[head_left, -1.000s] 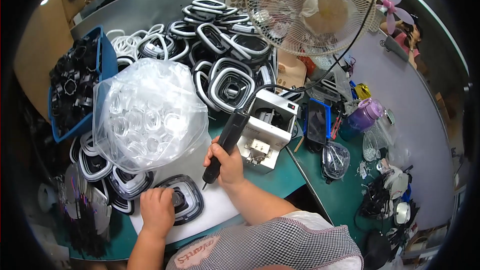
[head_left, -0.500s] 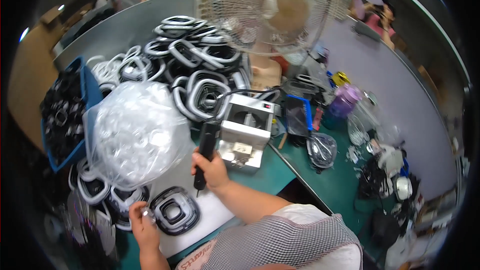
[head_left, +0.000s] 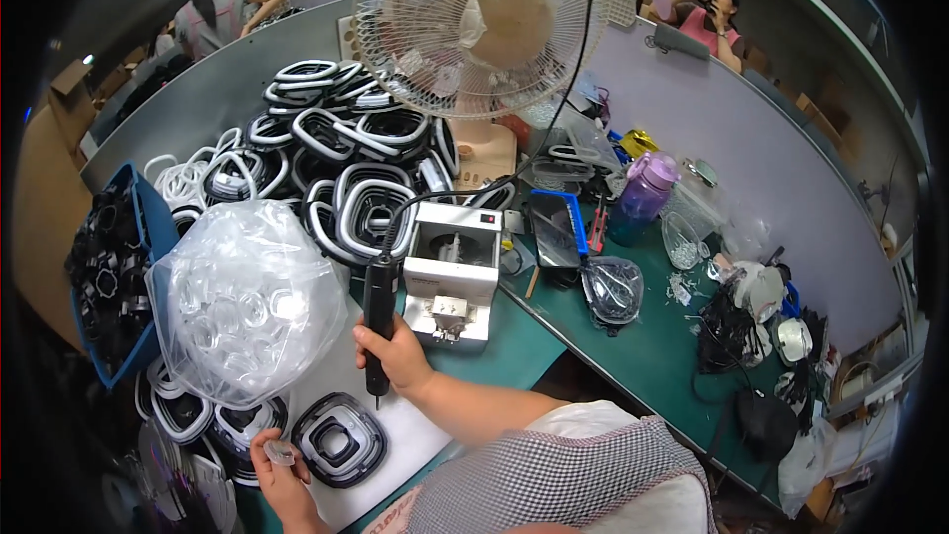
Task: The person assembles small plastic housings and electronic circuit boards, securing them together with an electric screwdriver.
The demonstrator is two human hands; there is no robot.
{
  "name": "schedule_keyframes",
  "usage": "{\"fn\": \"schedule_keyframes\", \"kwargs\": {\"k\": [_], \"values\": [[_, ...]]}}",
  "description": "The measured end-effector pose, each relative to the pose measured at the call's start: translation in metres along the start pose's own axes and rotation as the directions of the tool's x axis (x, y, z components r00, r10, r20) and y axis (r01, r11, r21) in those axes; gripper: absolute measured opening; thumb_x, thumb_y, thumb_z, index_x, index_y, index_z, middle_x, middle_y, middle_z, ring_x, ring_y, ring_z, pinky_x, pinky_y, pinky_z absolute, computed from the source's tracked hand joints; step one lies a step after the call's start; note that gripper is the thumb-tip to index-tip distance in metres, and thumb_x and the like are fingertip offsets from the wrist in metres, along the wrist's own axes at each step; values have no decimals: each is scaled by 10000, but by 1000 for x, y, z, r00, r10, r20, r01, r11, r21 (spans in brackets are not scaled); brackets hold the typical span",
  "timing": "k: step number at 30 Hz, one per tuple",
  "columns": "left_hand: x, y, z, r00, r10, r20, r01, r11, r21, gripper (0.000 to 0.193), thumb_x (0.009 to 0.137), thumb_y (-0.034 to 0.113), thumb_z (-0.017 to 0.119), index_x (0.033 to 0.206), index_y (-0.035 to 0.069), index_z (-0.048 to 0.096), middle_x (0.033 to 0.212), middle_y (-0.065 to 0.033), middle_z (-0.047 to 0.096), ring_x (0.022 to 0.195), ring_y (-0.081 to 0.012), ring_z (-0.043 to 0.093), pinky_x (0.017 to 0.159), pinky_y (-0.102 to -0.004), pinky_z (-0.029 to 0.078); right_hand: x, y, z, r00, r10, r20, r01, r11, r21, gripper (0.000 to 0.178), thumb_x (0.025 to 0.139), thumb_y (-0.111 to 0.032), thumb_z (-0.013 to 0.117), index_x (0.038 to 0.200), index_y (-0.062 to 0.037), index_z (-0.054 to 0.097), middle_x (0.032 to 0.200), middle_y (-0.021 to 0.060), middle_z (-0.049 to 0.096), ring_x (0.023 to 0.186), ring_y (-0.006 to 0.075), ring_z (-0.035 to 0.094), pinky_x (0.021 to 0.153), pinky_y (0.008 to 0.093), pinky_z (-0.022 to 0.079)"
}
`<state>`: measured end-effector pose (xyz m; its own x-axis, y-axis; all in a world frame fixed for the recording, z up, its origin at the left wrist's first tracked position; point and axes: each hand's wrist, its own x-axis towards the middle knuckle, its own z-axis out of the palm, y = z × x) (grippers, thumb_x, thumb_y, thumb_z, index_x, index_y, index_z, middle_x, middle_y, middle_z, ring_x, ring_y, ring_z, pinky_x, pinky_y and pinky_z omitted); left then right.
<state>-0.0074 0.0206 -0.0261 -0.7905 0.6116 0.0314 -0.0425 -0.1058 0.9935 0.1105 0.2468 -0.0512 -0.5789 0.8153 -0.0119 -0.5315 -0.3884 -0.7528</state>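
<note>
My right hand [head_left: 397, 356] is wrapped round a black electric screwdriver [head_left: 379, 302], its bit pointing down and its cord rising from the top. The bit is near a square black-and-grey ring-shaped part [head_left: 339, 440] with rounded corners, apart from it. That part lies flat on a white sheet [head_left: 410, 435]. Left of it, my left hand [head_left: 282, 480] holds a small clear round plastic piece [head_left: 280, 452] in its fingers. A large clear bag [head_left: 247, 307] full of transparent round pieces sits beyond my left hand.
Black-and-grey rings [head_left: 371, 213] are heaped behind the bag. A blue bin [head_left: 148, 227] of black parts stands at left. A silver-white machine [head_left: 453, 272], a fan [head_left: 484, 30], a purple bottle [head_left: 643, 193] and a packed clear bag [head_left: 613, 289] surround the work area. Two people are beyond the partitions.
The whole view has shifted, so the bench things sit further left and mostly lower. The screwdriver stands more upright. The clear piece shows more plainly in my left fingers.
</note>
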Motion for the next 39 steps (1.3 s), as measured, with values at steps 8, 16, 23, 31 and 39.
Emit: {"fn": "schedule_keyframes", "kwargs": {"k": [8, 16, 23, 31, 39], "values": [[4, 2, -9, 999, -30, 25, 24, 981, 191, 196, 987, 91, 469, 1126, 22, 588, 818, -29, 606, 554, -40, 470, 471, -170, 345, 5, 2, -1, 1000, -12, 16, 12, 1000, 0, 248, 893, -176, 686, 1021, -43, 520, 773, 51, 570, 630, 154, 585, 608, 299, 504], [-7, 7, -4, 995, 77, 68, -90, 968, 232, 226, 942, -1, 506, 1146, 10, 602, 857, -43, 627, 600, -51, 498, 512, -176, 385, -5, -1, -1, 1000, -25, 3, 25, 1000, -14, 267, 901, -153, 659, 1069, -39, 485, 800, 71, 562, 635, 174, 580, 624, 313, 502], [-10, 14, -8, 989, 141, 44, -143, 843, 519, 159, 911, 18, 609, 1059, 24, 667, 815, -32, 662, 600, -65, 566, 529, -216, 455, 2, 7, 3, 998, -45, -42, 42, 997, -64, 218, 900, -164, 656, 1013, -41, 515, 744, 46, 563, 600, 153, 570, 583, 293, 486], [6, 34, -8, 889, 392, 238, -414, 463, 784, 137, 771, 36, 722, 905, 58, 702, 808, -76, 666, 745, -238, 612, 687, -319, 473, 7, 0, 1, 998, -66, 3, 66, 998, -10, 206, 933, -183, 607, 1049, -41, 513, 744, 70, 565, 611, 192, 575, 603, 341, 517], [6, 21, 6, 883, 328, 336, -441, 337, 832, 100, 742, 83, 741, 822, 78, 681, 751, -56, 644, 739, -266, 600, 699, -385, 460, 2, 4, 3, 998, -64, 1, 64, 998, -18, 226, 919, -192, 625, 1039, -38, 512, 748, 71, 565, 619, 195, 580, 601, 348, 518]]}}
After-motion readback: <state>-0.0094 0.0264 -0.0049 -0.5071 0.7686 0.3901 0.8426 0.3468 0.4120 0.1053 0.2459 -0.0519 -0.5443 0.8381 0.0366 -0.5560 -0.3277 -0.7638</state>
